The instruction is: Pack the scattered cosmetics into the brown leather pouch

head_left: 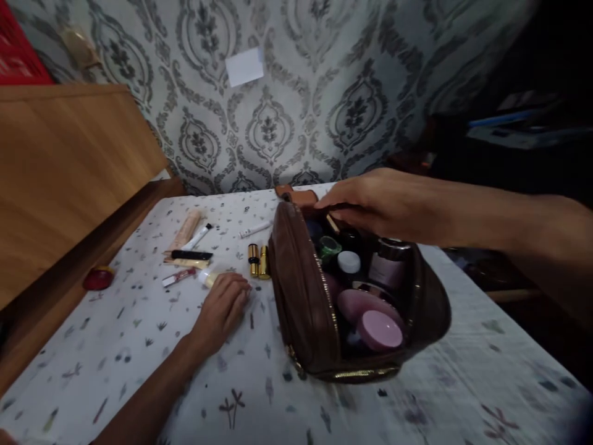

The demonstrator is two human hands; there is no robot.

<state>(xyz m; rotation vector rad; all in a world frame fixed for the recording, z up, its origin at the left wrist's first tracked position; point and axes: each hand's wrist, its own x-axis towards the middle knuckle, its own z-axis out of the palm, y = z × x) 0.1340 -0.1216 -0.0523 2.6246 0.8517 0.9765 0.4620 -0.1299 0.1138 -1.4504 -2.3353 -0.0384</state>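
A brown makeup bag [303, 290] stands unzipped on the table, packed with cosmetics. Inside are a pink round-lidded jar [380, 329], a white-capped container [349, 262], a green-rimmed item [329, 247] and a bottle with a dark shiny cap [388, 266]. My right hand [370, 198] reaches over the bag's far side, fingers closed at its opening; a thin gold-coloured piece [332, 224] shows just below them, but what they grip is partly hidden. My left hand [227, 306] lies open on the cloth, beside a small pale yellow tube [209, 278] and two gold lipsticks [253, 259].
Left on the patterned cloth [148, 371] are a peach tube [185, 228], a black slim tube [191, 254], a lip gloss [178, 277] and a white pen-like stick [256, 229]. A red-bodied jar [99, 277] sits by the wooden panel [74, 179]. A patterned wall [269, 123] rises behind.
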